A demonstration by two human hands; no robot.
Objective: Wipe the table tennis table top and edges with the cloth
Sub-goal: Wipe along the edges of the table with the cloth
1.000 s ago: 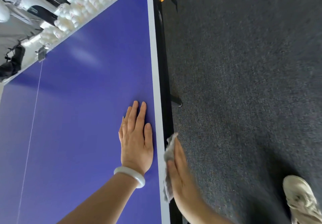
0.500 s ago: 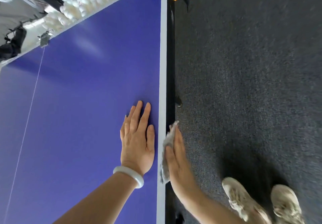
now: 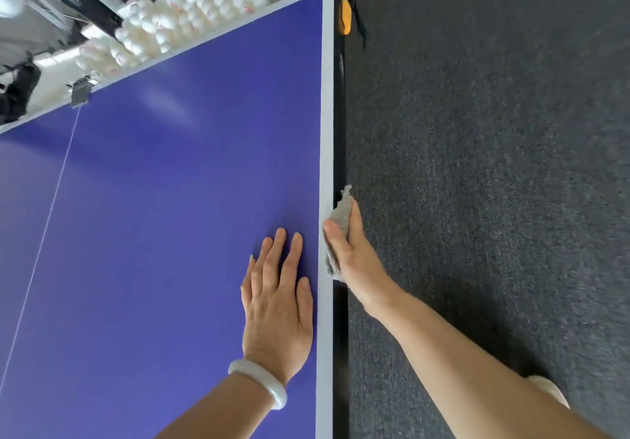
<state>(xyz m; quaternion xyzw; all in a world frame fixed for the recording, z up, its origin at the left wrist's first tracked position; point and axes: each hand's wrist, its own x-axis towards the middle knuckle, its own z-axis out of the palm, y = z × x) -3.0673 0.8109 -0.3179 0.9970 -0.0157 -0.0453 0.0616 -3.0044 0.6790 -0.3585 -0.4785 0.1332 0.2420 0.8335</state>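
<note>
Head view: left hand [image 3: 278, 298] lies flat on the blue desk [image 3: 153, 217], fingers straight, just inside its white border, with a pale bangle [image 3: 259, 382] at the wrist. Right hand [image 3: 353, 254], just beside the left, grips the grey cloth [image 3: 342, 211] against the desk's side edge, thumb on the border.

Blue-topped bench [image 3: 153, 234], right side edge, with two hands and one cloth [image 3: 342, 213]
Left hand [image 3: 278, 305]: flat on the bench top, fingers straight, just beside the white border [image 3: 326, 131]; pale bracelet [image 3: 262, 382] at wrist. Right hand [image 3: 351, 251]: holds the grey cloth against the side edge, thumb lying over it. White balls [image 3: 191, 5] massed past the far end; dark carpet [image 3: 494, 199] alongside
</note>
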